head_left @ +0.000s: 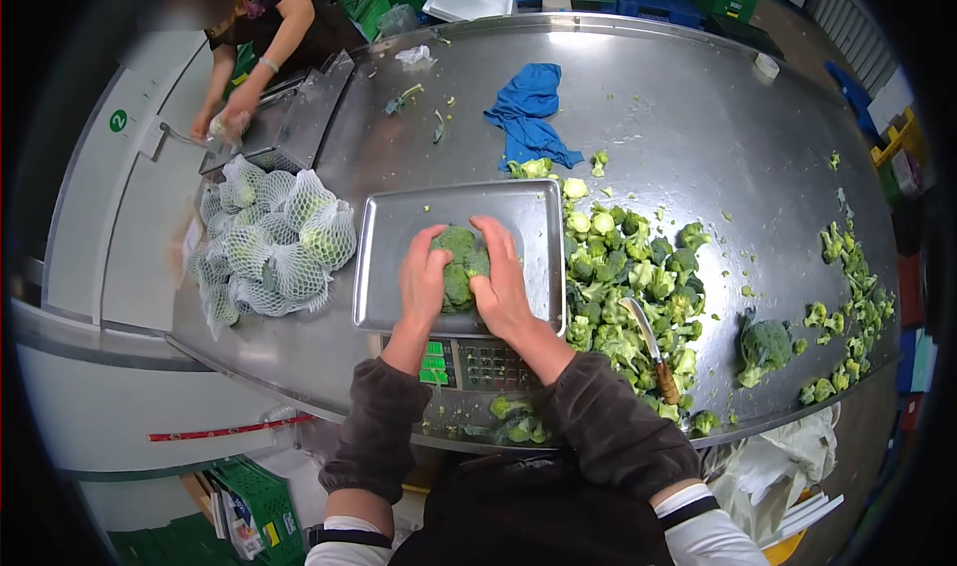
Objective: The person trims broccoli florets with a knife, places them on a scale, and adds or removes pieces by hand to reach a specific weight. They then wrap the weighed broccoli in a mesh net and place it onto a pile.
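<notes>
Both hands, left (423, 279) and right (501, 285), clasp broccoli (460, 264) over steel tray (399, 217) on scale (469, 365).

Both hands, left hand (423, 277) and right hand (501, 285), are cupping a broccoli head (460, 264) on the scale tray (399, 217); a knife (651, 350) is lying right of the tray.

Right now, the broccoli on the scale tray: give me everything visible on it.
The broccoli is a small clump of green florets with bumpy crowns, darker on top and paler on one side. It rests near the front middle of the flat metal tray, which sits on a scale. The left hand cups its left side and the right hand presses its right, so its lower parts and stems are hidden. Whether it is one head or several pieces cannot be told.
</notes>
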The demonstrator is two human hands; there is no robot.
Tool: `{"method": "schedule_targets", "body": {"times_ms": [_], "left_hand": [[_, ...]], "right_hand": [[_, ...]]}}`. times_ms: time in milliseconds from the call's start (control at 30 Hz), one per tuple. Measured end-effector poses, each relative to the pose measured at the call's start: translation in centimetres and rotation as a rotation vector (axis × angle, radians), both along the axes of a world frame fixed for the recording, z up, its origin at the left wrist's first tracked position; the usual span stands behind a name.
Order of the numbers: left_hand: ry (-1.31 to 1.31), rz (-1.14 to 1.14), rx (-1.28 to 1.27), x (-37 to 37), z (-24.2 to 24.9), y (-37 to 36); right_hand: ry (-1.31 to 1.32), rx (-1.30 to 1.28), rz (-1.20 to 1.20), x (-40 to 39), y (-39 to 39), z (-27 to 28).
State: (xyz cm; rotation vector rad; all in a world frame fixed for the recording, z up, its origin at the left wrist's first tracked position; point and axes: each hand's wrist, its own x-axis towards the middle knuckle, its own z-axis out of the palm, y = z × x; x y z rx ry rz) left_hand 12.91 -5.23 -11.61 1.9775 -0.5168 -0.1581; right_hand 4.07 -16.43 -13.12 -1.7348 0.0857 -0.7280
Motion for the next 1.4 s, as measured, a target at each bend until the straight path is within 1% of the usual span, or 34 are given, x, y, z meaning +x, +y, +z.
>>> {"method": "schedule_targets", "body": {"times_ms": [67,133,167,200,267,300,400,433,467,533,567,667,733,800,867,933,967,1000,1067,1133,1200,1233,1300,1333,1400], "left_hand": [[0.001,0.000,0.001,0.0,0.1,0.0],[0.001,0.003,-0.009,0.1,0.1,-0.3],[0.023,-0.014,-0.018,0.2,0.0,-0.4],[0.044,-0.029,-0.025,0.3,0.1,-0.4],[0.062,-0.025,-0.005,0.1,0.4,-0.4],[0.085,-0.022,0.017,0.0,0.6,-0.4],[-0.011,-0.057,0.020,-0.1,0.2,-0.4],[0.046,-0.092,0.023,0.3,0.4,-0.1],[0.042,-0.082,0.010,0.4,0.4,-0.1],[0.037,-0.167,-0.004,0.2,0.9,0.1],[0.036,-0.154,-0.013,0.4,1.0,0.3],[0.063,-0.191,-0.001,0.5,1.1,0.4],[0.033,-0.192,-0.006,0.2,1.4,0.3],[0.061,-0.184,-0.014,0.4,1.1,0.4],[0.091,-0.175,-0.023,0.8,0.9,0.5],[0.195,-0.198,-0.065,1.1,0.9,0.9],[0.135,-0.183,-0.044,1.0,1.1,0.8],[0.154,-0.189,-0.045,0.9,0.8,0.8],[0.043,-0.176,-0.065,1.0,0.1,0.9],[0.021,-0.194,-0.130,1.4,-0.6,1.0],[0.032,-0.187,-0.127,1.2,-0.4,0.9],[0.056,-0.215,-0.137,1.1,-0.4,0.7],[0.043,-0.173,-0.140,1.2,-0.6,1.0],[0.051,-0.200,-0.143,1.3,-0.9,1.1],[0.070,-0.198,-0.213,1.3,-1.3,1.0]], "right_hand": [[-0.004,0.003,0.025,-0.3,-0.3,0.4],[0.084,0.080,0.261,-1.2,-1.2,0.9],[0.099,0.130,0.277,-1.6,-1.4,0.9],[0.096,0.125,0.281,-1.7,-1.7,0.9],[0.020,0.177,0.107,-1.3,-2.0,1.1],[-0.038,0.158,0.002,-0.5,-1.7,1.2],[-0.120,0.073,0.022,1.2,-1.0,1.8],[-0.144,0.031,-0.054,1.7,-0.7,2.0],[-0.147,0.019,-0.042,1.9,-0.6,2.0],[-0.112,0.097,-0.049,1.9,0.0,2.0],[-0.083,0.148,-0.074,1.9,0.4,2.0],[-0.121,0.105,-0.097,2.7,0.9,0.7],[-0.077,0.132,-0.100,3.0,0.6,1.3],[0.012,0.047,-0.060,3.7,0.0,1.8],[0.023,0.028,-0.039,4.9,0.0,2.0],[0.187,-0.071,0.032,5.0,0.3,3.3],[0.141,-0.079,0.013,5.1,0.4,3.0],[0.160,-0.078,0.008,5.1,0.6,2.7],[0.173,-0.132,-0.015,5.0,0.5,2.1],[0.237,-0.077,-0.008,5.0,0.5,2.4],[0.270,-0.136,-0.052,5.1,0.6,2.7],[0.294,-0.141,-0.081,5.2,0.5,2.8],[0.294,-0.125,-0.099,5.4,1.0,3.0],[0.302,-0.124,-0.126,5.5,1.3,2.7],[0.192,-0.093,-0.171,5.3,1.3,2.5]]}}
